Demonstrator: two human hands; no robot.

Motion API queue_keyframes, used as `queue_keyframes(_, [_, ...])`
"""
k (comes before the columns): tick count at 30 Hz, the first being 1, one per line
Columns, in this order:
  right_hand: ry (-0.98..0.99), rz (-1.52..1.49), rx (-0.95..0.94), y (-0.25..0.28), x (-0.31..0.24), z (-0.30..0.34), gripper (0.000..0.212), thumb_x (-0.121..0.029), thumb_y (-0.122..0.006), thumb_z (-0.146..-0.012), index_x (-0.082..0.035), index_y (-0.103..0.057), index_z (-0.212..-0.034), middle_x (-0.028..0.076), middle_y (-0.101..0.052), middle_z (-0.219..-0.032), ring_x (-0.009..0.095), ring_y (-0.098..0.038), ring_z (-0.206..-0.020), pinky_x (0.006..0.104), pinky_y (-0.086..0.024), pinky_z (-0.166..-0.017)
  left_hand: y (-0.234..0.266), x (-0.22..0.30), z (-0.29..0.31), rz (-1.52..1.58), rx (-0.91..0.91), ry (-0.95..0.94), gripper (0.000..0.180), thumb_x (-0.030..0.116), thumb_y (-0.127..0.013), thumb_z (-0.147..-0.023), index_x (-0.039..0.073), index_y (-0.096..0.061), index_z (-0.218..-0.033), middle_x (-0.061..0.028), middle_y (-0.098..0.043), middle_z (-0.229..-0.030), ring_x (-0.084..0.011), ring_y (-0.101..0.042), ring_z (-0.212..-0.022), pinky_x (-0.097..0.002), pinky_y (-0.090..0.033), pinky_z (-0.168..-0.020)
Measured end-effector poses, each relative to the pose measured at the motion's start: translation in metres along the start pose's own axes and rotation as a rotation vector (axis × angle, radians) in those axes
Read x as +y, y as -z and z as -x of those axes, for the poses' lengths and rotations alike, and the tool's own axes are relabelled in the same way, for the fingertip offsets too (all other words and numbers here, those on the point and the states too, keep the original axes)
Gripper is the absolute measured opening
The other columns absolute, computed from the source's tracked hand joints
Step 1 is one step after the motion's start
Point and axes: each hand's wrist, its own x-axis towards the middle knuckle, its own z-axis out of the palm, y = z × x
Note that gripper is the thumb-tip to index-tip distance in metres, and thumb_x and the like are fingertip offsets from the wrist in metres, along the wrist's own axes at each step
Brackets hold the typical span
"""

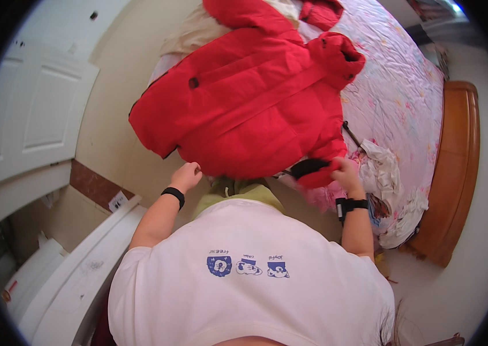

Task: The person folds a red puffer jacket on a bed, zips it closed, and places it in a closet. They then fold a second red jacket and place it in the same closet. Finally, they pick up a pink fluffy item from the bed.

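A big red padded jacket (255,98) lies spread over the near side of the bed, its hood to the right. One sleeve reaches toward me at the right, and the dark inside of its cuff (308,168) shows. My right hand (345,174) is closed on the red fabric at that cuff. At the jacket's near left edge, my left hand (187,176) is closed with fingertips pinched at the fabric. Little of the cloth between those fingers shows. Dark bands circle both wrists.
Under the jacket is a bed with a pink floral sheet (397,69). Crumpled white cloth (381,170) lies to the right, before a wooden headboard (455,173). A white door (36,109) and a white furniture edge (88,268) stand at the left.
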Motion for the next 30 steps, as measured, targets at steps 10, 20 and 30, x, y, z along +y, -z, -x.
queue_keyframes(10, [0.299, -0.473, 0.925, 0.157, -0.024, -0.013, 0.027, -0.005, -0.056, -0.084, -0.004, -0.064, -0.109, 0.003, -0.064, -0.096, 0.016, -0.059, -0.086, 0.0271, -0.047, -0.075, 0.036, 0.134, -0.029, -0.103, 0.006, -0.219, 0.029, 0.026, -0.059, -0.083, 0.008, -0.062, -0.106, -0.0128, -0.064, -0.104, -0.0301, -0.061, -0.099, -0.0404, -0.050, -0.082])
queue_keyframes(20, [0.373, 0.197, 0.740, 0.068, -0.087, -0.207, 0.083, -0.052, -0.069, -0.075, -0.016, -0.036, -0.142, 0.019, -0.035, -0.146, 0.038, -0.029, -0.137, 0.0596, -0.023, -0.107, 0.039, 0.133, -0.008, -0.049, 0.134, -0.100, 0.028, 0.023, -0.060, -0.084, 0.003, -0.062, -0.104, -0.0162, -0.065, -0.102, -0.0306, -0.062, -0.097, -0.0383, -0.049, -0.084])
queue_keyframes(30, [-0.015, 0.650, 0.030, -0.067, 0.049, -0.113, 0.071, -0.043, -0.061, -0.082, -0.031, -0.032, -0.146, 0.011, -0.021, -0.155, 0.028, -0.018, -0.143, 0.0625, -0.014, -0.109, -0.005, 0.051, 0.060, 0.016, 0.143, 0.263, 0.027, 0.024, -0.058, -0.082, 0.004, -0.064, -0.099, -0.0159, -0.067, -0.092, -0.0319, -0.064, -0.088, -0.0396, -0.051, -0.077])
